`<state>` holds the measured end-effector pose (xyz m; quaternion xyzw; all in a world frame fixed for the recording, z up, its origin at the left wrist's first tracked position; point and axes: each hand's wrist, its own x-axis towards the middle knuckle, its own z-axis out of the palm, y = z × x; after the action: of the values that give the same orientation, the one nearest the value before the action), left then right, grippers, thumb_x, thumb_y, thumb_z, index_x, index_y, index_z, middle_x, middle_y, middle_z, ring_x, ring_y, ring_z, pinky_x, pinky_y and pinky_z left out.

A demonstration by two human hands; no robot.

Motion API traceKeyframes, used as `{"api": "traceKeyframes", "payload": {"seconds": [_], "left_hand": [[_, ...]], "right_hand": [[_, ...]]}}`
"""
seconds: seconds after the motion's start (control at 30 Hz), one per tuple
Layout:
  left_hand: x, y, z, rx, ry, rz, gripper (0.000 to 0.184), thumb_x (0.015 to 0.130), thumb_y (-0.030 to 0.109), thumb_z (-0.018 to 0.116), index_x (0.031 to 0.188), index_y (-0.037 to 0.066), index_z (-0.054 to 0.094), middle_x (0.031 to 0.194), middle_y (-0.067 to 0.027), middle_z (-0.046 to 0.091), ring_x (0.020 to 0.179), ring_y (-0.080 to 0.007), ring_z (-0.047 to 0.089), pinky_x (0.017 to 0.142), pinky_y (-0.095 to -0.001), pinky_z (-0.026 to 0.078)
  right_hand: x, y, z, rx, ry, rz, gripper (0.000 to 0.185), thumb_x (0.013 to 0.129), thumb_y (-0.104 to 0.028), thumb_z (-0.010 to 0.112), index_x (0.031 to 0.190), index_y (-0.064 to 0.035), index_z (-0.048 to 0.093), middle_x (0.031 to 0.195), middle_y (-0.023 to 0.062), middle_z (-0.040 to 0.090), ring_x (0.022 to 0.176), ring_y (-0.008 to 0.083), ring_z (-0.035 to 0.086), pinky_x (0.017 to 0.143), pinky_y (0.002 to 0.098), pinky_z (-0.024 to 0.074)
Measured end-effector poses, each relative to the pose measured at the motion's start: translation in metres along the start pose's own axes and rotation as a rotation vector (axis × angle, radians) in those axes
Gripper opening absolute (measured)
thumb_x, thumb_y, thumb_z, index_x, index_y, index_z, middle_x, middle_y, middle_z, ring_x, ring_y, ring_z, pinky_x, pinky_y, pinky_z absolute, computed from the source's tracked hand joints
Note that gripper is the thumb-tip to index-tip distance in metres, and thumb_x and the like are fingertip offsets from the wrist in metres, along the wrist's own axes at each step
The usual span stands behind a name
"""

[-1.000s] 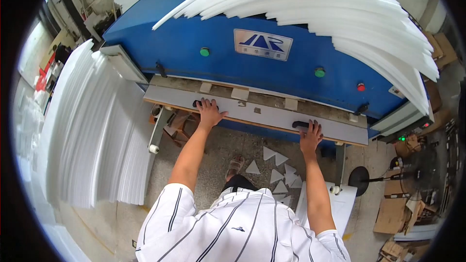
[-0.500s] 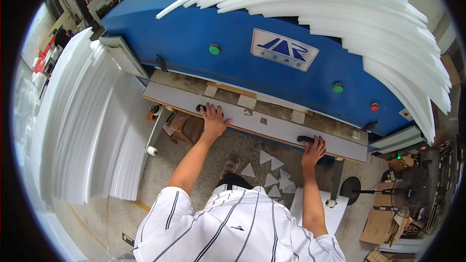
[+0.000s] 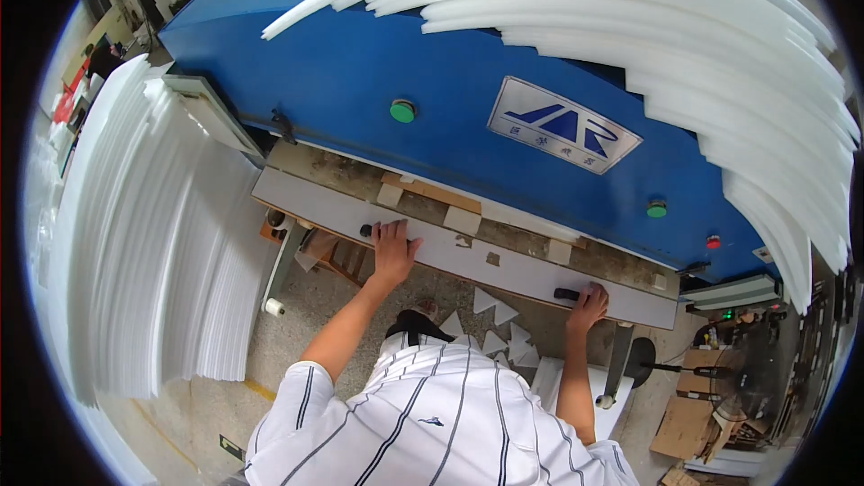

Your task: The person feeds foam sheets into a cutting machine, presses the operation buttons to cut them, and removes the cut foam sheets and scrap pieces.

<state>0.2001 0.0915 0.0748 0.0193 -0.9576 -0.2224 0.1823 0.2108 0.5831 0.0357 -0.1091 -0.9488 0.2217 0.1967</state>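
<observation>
Blue machine [image 3: 333,90], sheet stack [image 3: 180,288] at left, long board [image 3: 315,202] along the machine's near side.
The board looks stiff, fairly heavy (best held by left handle [image 3: 366,230] and right handle [image 3: 566,294]); the stack edges its left end, room opens nearward. Left hand [image 3: 393,250] fingers lie apart, right hand [image 3: 589,306] fingers bend; clamped or not, I cannot tell.

I view a long, pale board [image 3: 522,270] lying along the front edge of a stained bed [image 3: 333,168], black handles [image 3: 564,294] partly covered near its own front edge.
</observation>
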Motion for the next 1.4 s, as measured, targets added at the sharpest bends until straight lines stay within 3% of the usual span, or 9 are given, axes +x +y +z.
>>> {"api": "traceKeyframes", "payload": {"seconds": [0.23, 0.33, 0.5, 0.77, 0.83, 1.03, 1.17, 1.27, 1.4], "left_hand": [[0.096, -0.031, 0.026, -0.066, 0.199, -0.340, 0.050, 0.099, 0.029, 0.056, 0.135, -0.003, 0.046, 0.131, -0.0258, 0.048, 0.122, -0.0456, 0.042, 0.101, -0.0606, 0.031], [0.138, -0.048, 0.041, 0.072, -0.092, -0.457, 0.044, 0.099, 0.026, 0.053, 0.132, -0.002, 0.050, 0.140, -0.0278, 0.042, 0.126, -0.0485, 0.039, 0.102, -0.0642, 0.031], [0.158, -0.081, 0.077, -0.060, -0.053, -0.313, 0.031, 0.096, 0.021, 0.054, 0.119, 0.000, 0.060, 0.130, -0.0249, 0.053, 0.119, -0.0416, 0.049, 0.099, -0.0555, 0.039], [0.169, -0.140, 0.140, -0.708, 0.129, -0.211, 0.043, 0.095, 0.022, 0.060, 0.134, 0.007, 0.050, 0.121, -0.0091, 0.061, 0.103, -0.0285, 0.062, 0.081, -0.0472, 0.053], [0.173, -0.135, 0.138, -1.214, 0.001, -0.557, 0.041, 0.097, 0.025, 0.059, 0.133, 0.009, 0.051, 0.124, -0.0074, 0.060, 0.103, -0.0270, 0.061, 0.084, -0.0454, 0.052], [0.194, -0.086, 0.085, -1.867, 0.218, -0.499, 0.039, 0.101, 0.030, 0.057, 0.134, 0.010, 0.054, 0.127, -0.0086, 0.059, 0.118, -0.0200, 0.054, 0.102, -0.0396, 0.046], [0.172, -0.141, 0.116, -0.923, 0.174, -0.084, 0.048, 0.099, 0.033, 0.059, 0.138, 0.006, 0.053, 0.128, -0.0110, 0.059, 0.105, -0.0198, 0.061, 0.076, -0.0335, 0.053], [0.108, -0.064, 0.023, -1.141, 0.187, -0.666, 0.048, 0.096, 0.024, 0.063, 0.136, -0.002, 0.057, 0.128, -0.0163, 0.061, 0.090, -0.0190, 0.063, 0.051, -0.0281, 0.046], [0.045, -0.113, 0.040, -0.690, 0.139, -0.462, 0.045, 0.095, 0.016, 0.063, 0.134, -0.006, 0.057, 0.126, -0.0211, 0.065, 0.105, -0.0271, 0.065, 0.075, -0.0374, 0.054]], "right_hand": [[0.101, -0.034, 0.050, -0.034, 0.130, -0.179, 0.048, 0.100, -0.035, 0.053, 0.140, -0.0081, 0.050, 0.149, 0.0199, 0.041, 0.133, 0.0445, 0.037, 0.108, 0.0608, 0.0253], [0.136, -0.029, 0.092, -0.212, -0.091, -0.082, 0.044, 0.098, -0.027, 0.054, 0.135, -0.0031, 0.053, 0.139, 0.0235, 0.050, 0.123, 0.0443, 0.048, 0.105, 0.0549, 0.0366], [0.179, 0.071, 0.185, -0.224, 0.015, -0.445, 0.045, 0.098, -0.029, 0.054, 0.135, -0.0039, 0.051, 0.135, 0.0185, 0.053, 0.121, 0.0366, 0.051, 0.106, 0.0500, 0.0383], [0.196, 0.017, 0.152, 0.620, -0.147, 0.148, 0.043, 0.099, -0.028, 0.054, 0.135, -0.0040, 0.053, 0.130, 0.0147, 0.056, 0.119, 0.0319, 0.052, 0.105, 0.0454, 0.0389], [0.197, 0.009, 0.149, 0.846, -0.152, 0.271, 0.043, 0.100, -0.028, 0.055, 0.135, -0.0041, 0.053, 0.129, 0.0138, 0.057, 0.119, 0.0307, 0.053, 0.105, 0.0443, 0.0391], [0.187, -0.009, 0.130, 1.229, -0.129, 0.492, 0.041, 0.100, -0.027, 0.055, 0.134, -0.0042, 0.055, 0.124, 0.0110, 0.060, 0.118, 0.0271, 0.054, 0.104, 0.0408, 0.0395], [0.149, -0.030, 0.106, 1.193, -0.130, 0.420, 0.040, 0.101, -0.027, 0.055, 0.134, -0.0043, 0.055, 0.122, 0.0091, 0.061, 0.117, 0.0247, 0.055, 0.104, 0.0385, 0.0398], [0.093, -0.036, 0.077, 0.937, -0.186, 0.201, 0.039, 0.097, -0.014, 0.062, 0.134, -0.0028, 0.058, 0.097, 0.0070, 0.064, 0.078, 0.0177, 0.052, 0.078, 0.0320, 0.0454], [0.030, -0.039, 0.056, 0.644, -0.171, 0.124, 0.047, 0.095, -0.014, 0.065, 0.139, -0.0076, 0.055, 0.090, 0.0114, 0.064, 0.074, 0.0212, 0.056, 0.070, 0.0358, 0.0487]]}}
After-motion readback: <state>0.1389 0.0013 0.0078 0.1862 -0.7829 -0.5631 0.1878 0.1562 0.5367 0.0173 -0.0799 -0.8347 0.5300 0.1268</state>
